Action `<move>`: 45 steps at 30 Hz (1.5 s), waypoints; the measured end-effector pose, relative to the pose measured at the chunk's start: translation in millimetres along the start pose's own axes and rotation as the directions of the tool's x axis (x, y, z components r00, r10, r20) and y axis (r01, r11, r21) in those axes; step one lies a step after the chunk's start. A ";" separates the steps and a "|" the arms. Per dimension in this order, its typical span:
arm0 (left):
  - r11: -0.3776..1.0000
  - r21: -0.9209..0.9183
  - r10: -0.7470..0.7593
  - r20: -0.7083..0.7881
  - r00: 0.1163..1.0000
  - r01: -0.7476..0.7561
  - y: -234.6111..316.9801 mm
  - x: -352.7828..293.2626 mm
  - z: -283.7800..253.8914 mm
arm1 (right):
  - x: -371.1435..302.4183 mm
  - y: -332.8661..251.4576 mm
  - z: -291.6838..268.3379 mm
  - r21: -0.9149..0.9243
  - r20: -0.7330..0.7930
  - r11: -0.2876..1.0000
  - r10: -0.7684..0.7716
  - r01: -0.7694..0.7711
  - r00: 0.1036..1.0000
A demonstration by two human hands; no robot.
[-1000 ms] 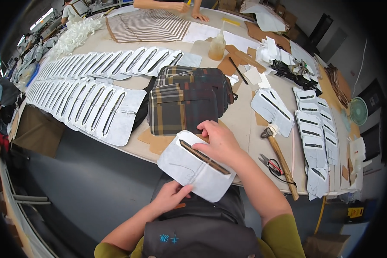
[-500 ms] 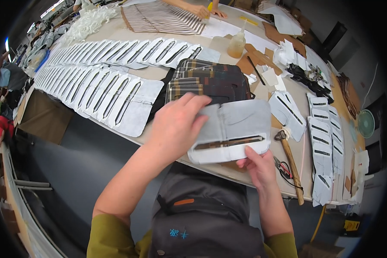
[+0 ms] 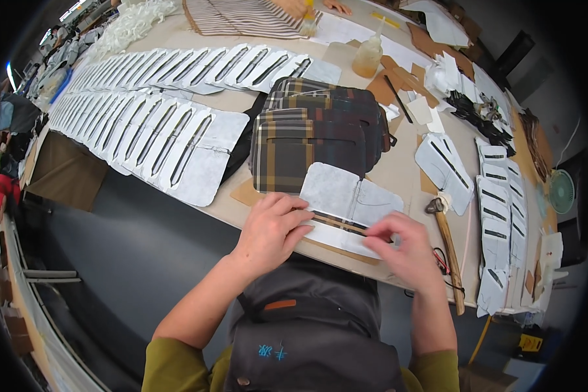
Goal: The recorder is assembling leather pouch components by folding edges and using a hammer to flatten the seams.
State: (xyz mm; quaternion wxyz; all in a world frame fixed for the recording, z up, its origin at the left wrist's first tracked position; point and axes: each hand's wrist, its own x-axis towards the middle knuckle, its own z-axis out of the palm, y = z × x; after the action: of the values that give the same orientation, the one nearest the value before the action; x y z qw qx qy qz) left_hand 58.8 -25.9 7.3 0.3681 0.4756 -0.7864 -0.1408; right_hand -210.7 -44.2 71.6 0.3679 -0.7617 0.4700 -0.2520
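A pale grey-backed fabric panel (image 3: pixel 330 186) with a long slot lies at the table's front edge. Brown and dark plaid fabric shows through the slot. My left hand (image 3: pixel 271 228) is closed at the slot's left end, thumb and fingertips bent onto the panel. At the right end, the thumb and index finger of my right hand (image 3: pixel 405 245) come together in a pinch on the panel, covering that corner. Just beyond lies a stack of plaid fabric pieces (image 3: pixel 313 130) with dark slits.
Rows of similar slotted panels (image 3: pixel 196 153) overlap at the left, with more (image 3: pixel 496 209) at the right. A hammer (image 3: pixel 445 251) lies right of my right hand, beside partly hidden scissors (image 3: pixel 441 261). Farther back stand a glue bottle (image 3: pixel 368 57) and striped fabric (image 3: pixel 242 18), near another person's hand.
The panel has come down from the air onto the table and turned slightly. My left hand has lowered to the slot's left end; my right hand has shifted from its lower edge to the right end.
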 end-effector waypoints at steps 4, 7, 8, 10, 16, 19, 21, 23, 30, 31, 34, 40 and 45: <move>0.998 0.046 -0.033 -0.010 0.999 0.034 1.3 -5.4 1.8 | 25.6 -9.4 35.5 -0.230 0.008 0.944 -0.242 0.238 0.970; 0.994 0.101 -0.048 -0.025 0.999 0.051 2.8 -9.4 0.2 | 32.1 -14.0 42.0 -0.276 0.111 0.937 -0.189 0.213 0.976; 0.995 0.097 -0.033 -0.019 0.999 0.035 1.6 -9.9 0.8 | 33.3 -12.4 42.3 -0.283 0.119 0.944 -0.142 0.171 0.983; 0.998 0.062 -0.019 -0.028 0.999 0.021 1.2 -8.8 7.1 | 34.9 -9.6 39.7 -0.278 0.102 0.953 -0.096 0.121 0.990; 0.999 0.002 -0.042 -0.054 0.998 0.042 0.3 -12.4 9.5 | 41.8 1.4 47.5 -0.288 0.108 0.956 -0.016 0.047 0.994; 0.999 -0.012 -0.046 -0.017 0.999 0.046 3.9 -5.0 8.4 | 42.9 6.1 47.8 -0.224 0.128 0.974 0.054 -0.024 0.990; 0.999 -0.022 -0.027 0.006 1.000 0.027 6.1 1.0 8.7 | 40.7 14.4 53.0 -0.090 0.042 0.994 0.062 -0.058 0.997; 1.000 -0.014 -0.015 0.064 0.998 0.016 6.4 6.6 11.8 | 38.9 18.7 57.6 -0.056 0.015 0.998 0.027 -0.026 1.000; 0.997 -0.075 -0.022 0.121 0.992 0.032 0.5 5.1 12.4 | 32.6 13.9 60.7 -0.055 -0.052 0.996 -0.067 0.064 0.996; 0.997 -0.075 -0.011 0.121 0.993 0.020 0.8 4.9 12.2 | 31.9 14.1 59.2 -0.128 -0.047 0.984 -0.134 0.127 0.990; 0.996 -0.083 -0.013 0.109 0.994 0.022 0.0 5.6 11.5 | 29.9 15.2 57.8 -0.212 -0.022 0.955 -0.218 0.209 0.976; 0.995 -0.099 -0.011 0.122 0.992 0.023 -2.9 5.2 10.4 | 26.3 15.5 73.9 -0.233 -0.085 0.916 -0.353 0.326 0.932; 0.996 -0.080 0.039 0.094 0.995 -0.031 -2.6 2.1 11.7 | 20.8 12.9 72.8 -0.367 -0.021 0.809 -0.500 0.459 0.866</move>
State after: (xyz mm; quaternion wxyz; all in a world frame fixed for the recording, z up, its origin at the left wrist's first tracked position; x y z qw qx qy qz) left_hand 51.6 -30.5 -1.3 0.3509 0.4396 -0.8052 -0.1878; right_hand -155.4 -43.1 18.2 0.1227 -0.8926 0.3201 -0.2929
